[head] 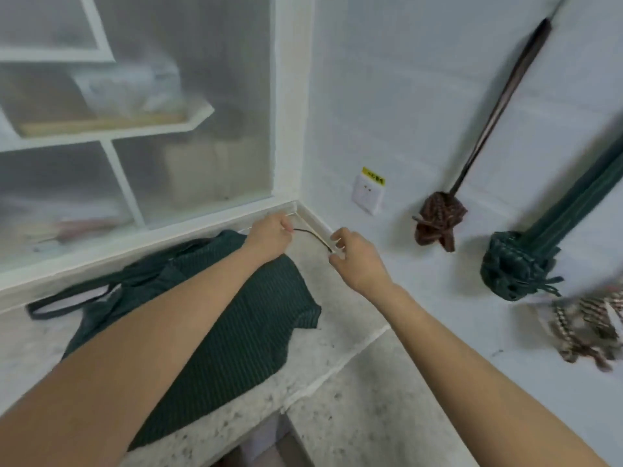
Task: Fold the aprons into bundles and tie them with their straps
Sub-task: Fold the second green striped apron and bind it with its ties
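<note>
Speckled stone counter (354, 392) in a white-tiled corner, seen from above past two bare forearms reaching forward. Nearest, spread flat across the counter: dark green pinstriped apron (236, 332), partly under the left forearm, its neck loop (67, 303) trailing off to the left along the white window ledge (135, 244). Beyond the apron, close to the corner: left hand (269, 235), fingers curled, pinching one end of a thin dark strap (312, 235); right hand (357, 261) just beside, thumb and fingertips pinching the other end, remaining fingers loosely bent. Strap stretched in a shallow sag between the two hands, just above the counter; blurred, so where it joins the apron unclear. Well to the right, against the tiled wall: tied green bundle (512, 267) with strap ends sticking out, hanging from a long green band running up and off the edge; tied brown bundle (438, 220) farther back, hanging from a dark strap up the wall; striped brownish cloth (586, 328) lying crumpled at the right edge, badly blurred. Farther back: white wall socket (368, 193) with a yellow label above it. Behind the ledge: frosted window (168, 112), white shelving and dim shapes showing through.
</note>
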`<move>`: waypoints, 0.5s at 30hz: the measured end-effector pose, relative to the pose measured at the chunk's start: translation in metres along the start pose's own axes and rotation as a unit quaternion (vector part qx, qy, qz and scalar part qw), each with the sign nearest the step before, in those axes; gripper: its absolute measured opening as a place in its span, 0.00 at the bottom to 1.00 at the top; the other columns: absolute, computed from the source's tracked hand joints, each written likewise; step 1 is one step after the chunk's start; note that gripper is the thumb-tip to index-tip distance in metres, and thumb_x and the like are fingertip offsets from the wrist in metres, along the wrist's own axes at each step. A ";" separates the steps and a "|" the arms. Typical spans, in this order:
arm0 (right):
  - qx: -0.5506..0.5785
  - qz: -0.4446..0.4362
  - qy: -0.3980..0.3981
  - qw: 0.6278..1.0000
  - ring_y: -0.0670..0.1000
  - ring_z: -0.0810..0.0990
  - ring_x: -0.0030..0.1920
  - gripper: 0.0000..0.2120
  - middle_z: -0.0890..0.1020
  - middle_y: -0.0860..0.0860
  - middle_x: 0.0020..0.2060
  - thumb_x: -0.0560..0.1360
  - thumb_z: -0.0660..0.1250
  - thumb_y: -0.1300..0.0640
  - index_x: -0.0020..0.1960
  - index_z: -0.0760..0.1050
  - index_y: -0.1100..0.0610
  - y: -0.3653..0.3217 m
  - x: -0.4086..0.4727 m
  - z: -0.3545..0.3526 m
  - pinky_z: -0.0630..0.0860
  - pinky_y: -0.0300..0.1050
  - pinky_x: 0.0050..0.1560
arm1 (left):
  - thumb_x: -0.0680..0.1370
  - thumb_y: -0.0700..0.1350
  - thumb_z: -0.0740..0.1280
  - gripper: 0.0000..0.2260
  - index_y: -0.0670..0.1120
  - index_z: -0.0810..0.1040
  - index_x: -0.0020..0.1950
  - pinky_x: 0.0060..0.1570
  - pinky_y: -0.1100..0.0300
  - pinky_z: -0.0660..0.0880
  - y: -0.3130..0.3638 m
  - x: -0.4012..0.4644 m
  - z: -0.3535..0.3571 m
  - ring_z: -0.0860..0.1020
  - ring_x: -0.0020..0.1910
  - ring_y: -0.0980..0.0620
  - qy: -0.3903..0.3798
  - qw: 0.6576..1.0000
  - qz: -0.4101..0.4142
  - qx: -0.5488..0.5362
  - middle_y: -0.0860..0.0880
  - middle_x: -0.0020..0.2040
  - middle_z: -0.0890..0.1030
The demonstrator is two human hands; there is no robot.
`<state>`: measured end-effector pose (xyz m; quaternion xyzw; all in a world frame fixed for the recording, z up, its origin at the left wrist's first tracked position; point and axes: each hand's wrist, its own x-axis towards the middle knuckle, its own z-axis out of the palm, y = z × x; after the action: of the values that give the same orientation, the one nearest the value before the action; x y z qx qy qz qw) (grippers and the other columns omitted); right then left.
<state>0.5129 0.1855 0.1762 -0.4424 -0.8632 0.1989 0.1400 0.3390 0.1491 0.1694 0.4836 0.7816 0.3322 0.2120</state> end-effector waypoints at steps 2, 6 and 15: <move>0.014 -0.002 -0.057 0.998 0.56 0.71 0.64 0.22 0.70 0.58 0.66 0.78 0.62 0.56 0.70 0.63 0.57 -0.013 0.029 0.044 0.68 0.47 0.62 | 0.80 0.40 0.57 0.08 0.42 0.75 0.51 0.45 0.59 0.69 -0.053 0.020 -0.016 0.73 0.48 0.48 -0.006 0.999 -0.025 0.046 0.45 0.50 0.75; 0.038 0.025 -0.159 0.986 0.56 0.68 0.65 0.28 0.67 0.57 0.68 0.78 0.62 0.54 0.75 0.56 0.54 -0.023 0.088 0.130 0.66 0.46 0.61 | 0.80 0.39 0.57 0.11 0.42 0.74 0.60 0.54 0.56 0.69 -0.157 0.066 -0.034 0.73 0.59 0.45 -0.043 0.988 -0.110 0.098 0.44 0.59 0.75; 0.003 0.095 -0.294 0.951 0.58 0.48 0.76 0.40 0.49 0.53 0.77 0.76 0.66 0.46 0.78 0.45 0.50 -0.031 0.179 0.271 0.54 0.56 0.74 | 0.77 0.55 0.64 0.34 0.43 0.53 0.76 0.70 0.37 0.50 -0.305 0.122 -0.036 0.55 0.74 0.42 -0.085 0.926 -0.241 0.278 0.41 0.75 0.56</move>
<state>0.2754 0.2563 -0.0364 -0.4440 -0.8194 0.3351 -0.1385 0.0740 0.1524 -0.0281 0.3465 0.9146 -0.0023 0.2083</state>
